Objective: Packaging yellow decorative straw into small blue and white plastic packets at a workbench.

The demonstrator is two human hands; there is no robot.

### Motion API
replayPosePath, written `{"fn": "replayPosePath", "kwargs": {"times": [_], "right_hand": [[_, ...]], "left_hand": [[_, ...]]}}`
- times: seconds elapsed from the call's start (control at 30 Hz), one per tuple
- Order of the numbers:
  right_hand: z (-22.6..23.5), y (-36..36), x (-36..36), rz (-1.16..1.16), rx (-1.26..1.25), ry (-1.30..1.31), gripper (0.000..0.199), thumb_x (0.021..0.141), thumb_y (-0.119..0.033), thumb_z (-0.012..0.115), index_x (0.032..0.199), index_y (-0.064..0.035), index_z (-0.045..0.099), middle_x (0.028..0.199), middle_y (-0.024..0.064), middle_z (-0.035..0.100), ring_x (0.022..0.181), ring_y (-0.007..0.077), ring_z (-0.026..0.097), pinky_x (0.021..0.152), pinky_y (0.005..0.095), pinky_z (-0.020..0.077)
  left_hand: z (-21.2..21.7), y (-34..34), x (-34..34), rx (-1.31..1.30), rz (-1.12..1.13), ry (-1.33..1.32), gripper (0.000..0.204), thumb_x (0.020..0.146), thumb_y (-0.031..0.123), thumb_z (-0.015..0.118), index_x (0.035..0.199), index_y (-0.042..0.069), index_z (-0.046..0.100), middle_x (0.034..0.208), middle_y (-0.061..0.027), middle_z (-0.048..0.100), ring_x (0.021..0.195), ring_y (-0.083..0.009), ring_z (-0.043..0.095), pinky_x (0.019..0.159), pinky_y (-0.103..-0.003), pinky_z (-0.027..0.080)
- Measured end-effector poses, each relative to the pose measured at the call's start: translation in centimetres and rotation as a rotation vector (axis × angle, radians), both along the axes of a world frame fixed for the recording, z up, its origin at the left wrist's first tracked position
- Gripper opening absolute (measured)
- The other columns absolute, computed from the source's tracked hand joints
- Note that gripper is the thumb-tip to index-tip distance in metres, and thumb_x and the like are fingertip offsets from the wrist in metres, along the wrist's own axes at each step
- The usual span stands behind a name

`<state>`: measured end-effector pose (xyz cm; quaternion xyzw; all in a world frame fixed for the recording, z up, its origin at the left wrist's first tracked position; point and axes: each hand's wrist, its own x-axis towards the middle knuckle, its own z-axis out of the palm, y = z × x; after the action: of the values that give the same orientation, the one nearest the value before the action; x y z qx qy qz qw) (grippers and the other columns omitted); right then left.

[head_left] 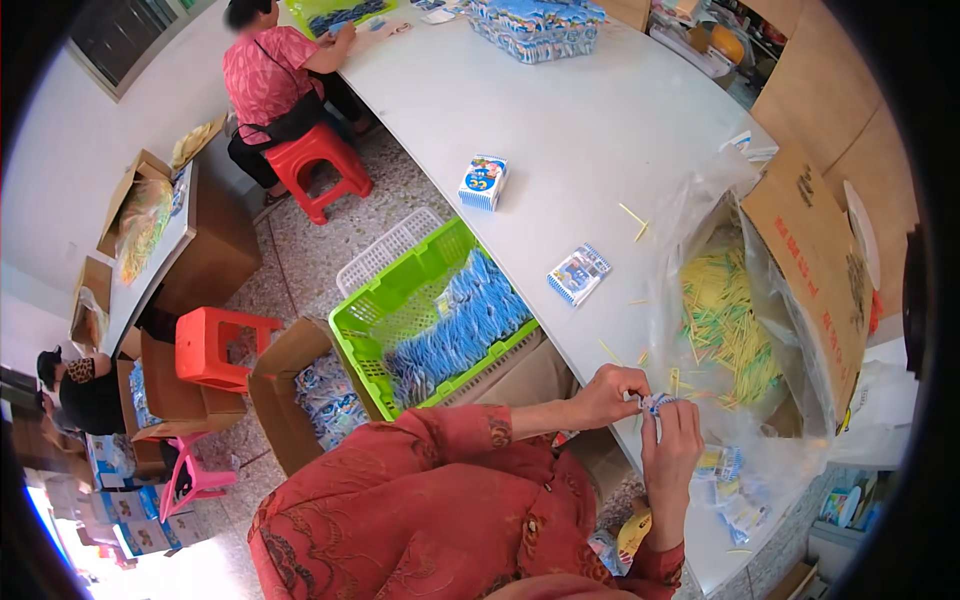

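Observation:
Over the table's near edge, my left hand (608, 395) and my right hand (674, 440) are close together, fingers closed. Between their fingertips they pinch a small blue-and-white packet (656, 402), partly hidden by the fingers. Just right of my hands is a cardboard box (800, 250) lined with clear plastic and full of thin yellow, green and pinkish sticks (730, 320). More small blue-and-white packets (725, 465) lie by my right hand, partly under the plastic.
A green crate (350, 330) of blue packets stands left of the table (620, 130), beside a cardboard box (275, 385) of packets. Two small printed packs (483, 182) and loose sticks lie on the table. Another person (275, 75) sits at the far left on a red stool (318, 165).

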<state>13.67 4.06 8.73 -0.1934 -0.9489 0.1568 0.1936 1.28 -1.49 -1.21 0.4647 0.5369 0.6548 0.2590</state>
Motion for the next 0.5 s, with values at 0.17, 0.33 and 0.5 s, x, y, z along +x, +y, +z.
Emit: {"fn": "replayPosePath", "kwargs": {"times": [0.17,0.33,0.5], "right_hand": [[-0.5,0.1,1.0,-0.056,0.034,0.016,0.013,0.073,0.001,0.062,0.082,-0.0012,0.053,0.08,0.0132,0.053,0.075,0.0322,0.054,0.062,0.0403,0.0447],[-0.8,0.8,0.3,0.03,-0.047,0.21,0.022,0.071,0.001,0.064,0.091,-0.0027,0.058,0.09,0.0117,0.057,0.07,0.0277,0.059,0.062,0.0336,0.0493],[-1.9,3.5,2.0,-0.227,-0.393,0.468,0.016,0.077,0.002,0.061,0.092,-0.0017,0.059,0.095,0.009,0.06,0.069,0.0158,0.059,0.061,0.0261,0.048]], "left_hand": [[-0.7,0.5,0.5,-0.129,-0.093,-0.081,0.008,0.07,0.0,0.063,0.077,-0.001,0.059,0.072,-0.0078,0.06,0.068,-0.0126,0.057,0.061,-0.027,0.045],[2.0,-0.8,-0.7,-0.255,-0.061,-0.11,0.008,0.07,0.0,0.064,0.078,0.0,0.062,0.072,-0.0085,0.061,0.068,-0.0131,0.058,0.059,-0.027,0.047],[-0.8,-0.7,-1.8,-0.193,-0.034,-0.067,0.006,0.073,-0.001,0.068,0.074,-0.001,0.062,0.068,-0.0027,0.062,0.063,-0.0056,0.054,0.059,-0.022,0.043]]}}
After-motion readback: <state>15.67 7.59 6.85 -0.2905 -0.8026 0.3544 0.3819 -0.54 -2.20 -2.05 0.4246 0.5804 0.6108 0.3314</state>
